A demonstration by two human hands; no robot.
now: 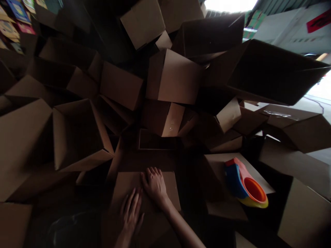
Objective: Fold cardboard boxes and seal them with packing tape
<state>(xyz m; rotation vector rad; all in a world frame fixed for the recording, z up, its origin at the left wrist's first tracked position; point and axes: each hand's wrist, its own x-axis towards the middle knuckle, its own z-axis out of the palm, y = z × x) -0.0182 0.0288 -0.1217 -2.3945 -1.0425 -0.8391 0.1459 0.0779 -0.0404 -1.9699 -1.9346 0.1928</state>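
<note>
Both hands rest on top of a brown cardboard box (169,182) low in the middle of the view. My left hand (131,210) lies flat on its nearer left part, fingers stretched out and slightly apart. Farther up, close to the middle of the box, my right hand (154,184) presses down with its palm, fingers extended toward the far edge. Neither hand grips anything. To the right, a tape dispenser (243,182) in blue, red, orange and yellow lies on another cardboard box (212,160). The lower part of the box under my hands is in deep shadow.
Open empty-looking cartons crowd around, such as one on the left (80,134) and a large dark one at upper right (274,75). More boxes (178,77) are piled ahead. Clear plastic (63,224) glints at lower left. Colourful packages (18,13) show at upper left.
</note>
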